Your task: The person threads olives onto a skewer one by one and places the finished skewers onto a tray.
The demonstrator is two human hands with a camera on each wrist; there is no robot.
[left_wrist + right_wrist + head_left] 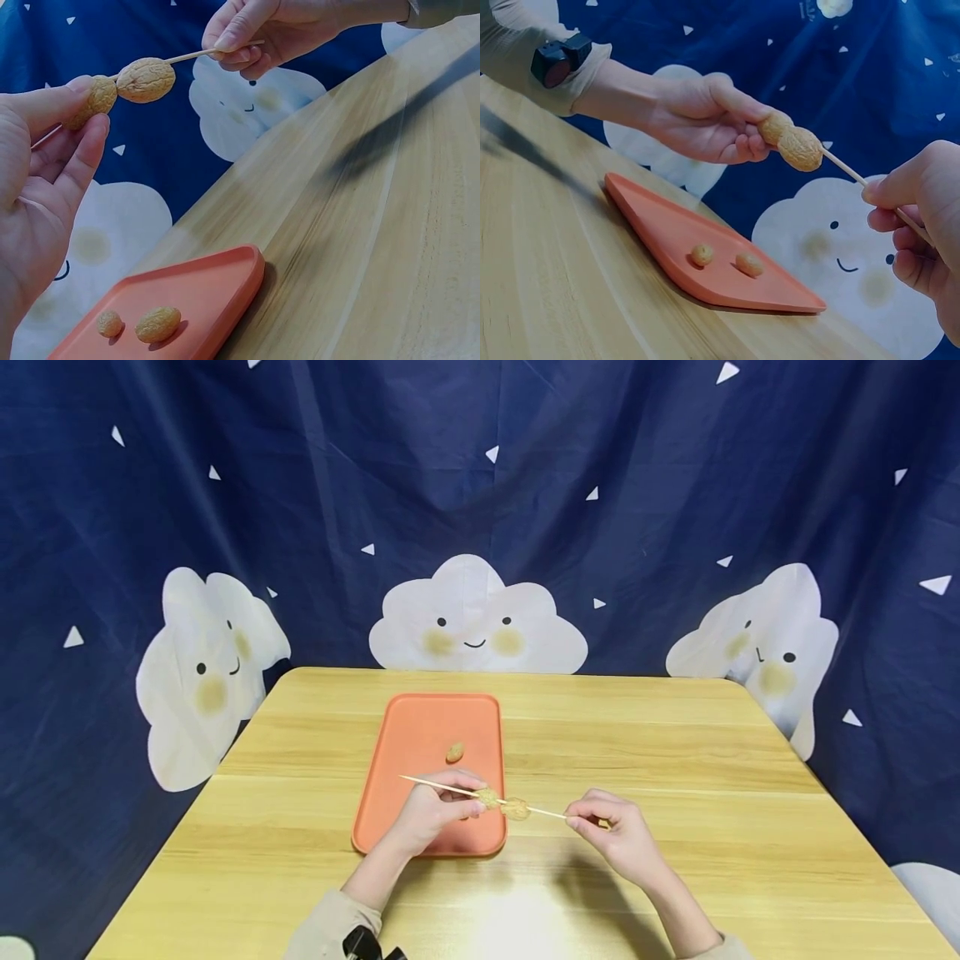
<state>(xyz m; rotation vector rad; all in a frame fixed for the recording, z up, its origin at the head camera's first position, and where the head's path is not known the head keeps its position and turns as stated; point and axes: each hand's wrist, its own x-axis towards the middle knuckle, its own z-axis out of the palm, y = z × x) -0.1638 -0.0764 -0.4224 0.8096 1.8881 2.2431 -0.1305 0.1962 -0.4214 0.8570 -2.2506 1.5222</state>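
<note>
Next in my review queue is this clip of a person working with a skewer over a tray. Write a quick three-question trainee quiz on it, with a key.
1. Count: how many threaded brown pieces are on the wooden skewer, and how many loose brown pieces lie on the orange tray?
2. True or false: the wooden skewer lies flat on the orange tray.
3. What does the right grip pinch? A) the tray's rim; B) a loose brown piece; C) a bare part of the skewer.

Key:
1. Two threaded, two loose.
2. False: the left grip and right grip hold it up in the air.
3. C.
</note>
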